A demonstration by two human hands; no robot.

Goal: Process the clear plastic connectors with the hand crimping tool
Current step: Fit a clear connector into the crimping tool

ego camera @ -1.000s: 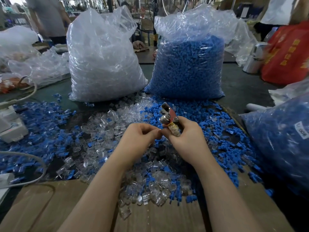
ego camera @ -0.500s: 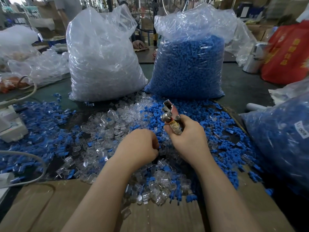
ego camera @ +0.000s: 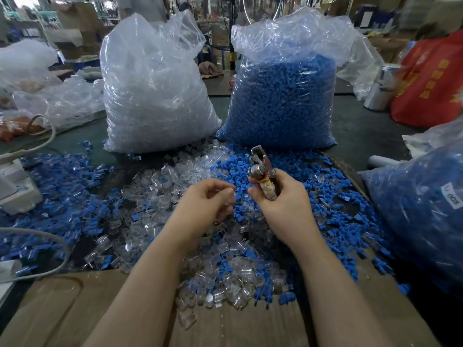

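Note:
My right hand (ego camera: 280, 196) grips the hand crimping tool (ego camera: 261, 169) by its taped handles, its metal jaws pointing up and away. Just left of it, my left hand (ego camera: 208, 204) hovers over the pile with fingers curled, pinching what looks like a small clear connector (ego camera: 231, 200) at its fingertips; the piece is blurred. A loose heap of clear plastic connectors (ego camera: 155, 186) mixed with blue plastic pieces (ego camera: 325, 186) covers the table under and around both hands.
A big bag of clear connectors (ego camera: 155, 96) and a big bag of blue pieces (ego camera: 283, 101) stand behind the pile. Another bag of blue pieces (ego camera: 421, 211) is at the right. A white device with cables (ego camera: 15, 191) sits at the left; cardboard (ego camera: 62, 309) lies in front.
My left hand dropped from the tool into the pile, then rose again toward the tool with a clear piece at its fingertips. The right hand kept holding the tool nearly still.

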